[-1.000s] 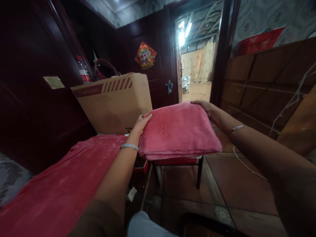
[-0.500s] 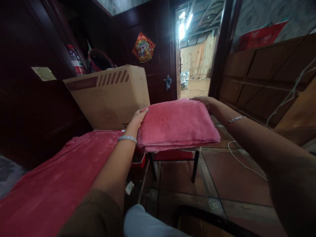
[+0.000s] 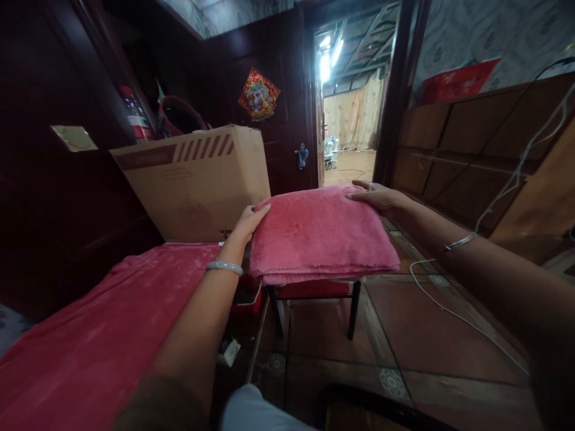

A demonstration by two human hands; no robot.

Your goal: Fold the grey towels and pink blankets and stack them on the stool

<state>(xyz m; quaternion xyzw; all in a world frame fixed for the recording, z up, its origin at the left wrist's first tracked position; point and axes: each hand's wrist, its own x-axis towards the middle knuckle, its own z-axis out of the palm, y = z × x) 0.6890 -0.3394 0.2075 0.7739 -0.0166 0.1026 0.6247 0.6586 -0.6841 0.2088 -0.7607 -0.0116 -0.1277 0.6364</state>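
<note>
A folded pink plush blanket [image 3: 321,233] lies in layers on a small stool with black legs [image 3: 354,311] and a red part under the top. My left hand [image 3: 251,221] grips its far left corner, thumb on the upper side and the other fingers mostly hidden behind the edge. At the far right corner, my right hand [image 3: 375,196] has its thumb on top and its forefinger along the back edge, with the cloth between them. The remaining fingers of that hand are out of sight.
To the left, a pink cover [image 3: 112,323] is spread over a low surface, with a large cardboard box [image 3: 197,185] behind it. A red container [image 3: 247,306] sits beside the stool. A white cable [image 3: 453,302] runs over the tiled floor. An open doorway [image 3: 350,120] lies beyond.
My right thumb now shows on top of the blanket, where the hand was wrapped round the corner. My left hand stays at its corner. The view has shifted slightly.
</note>
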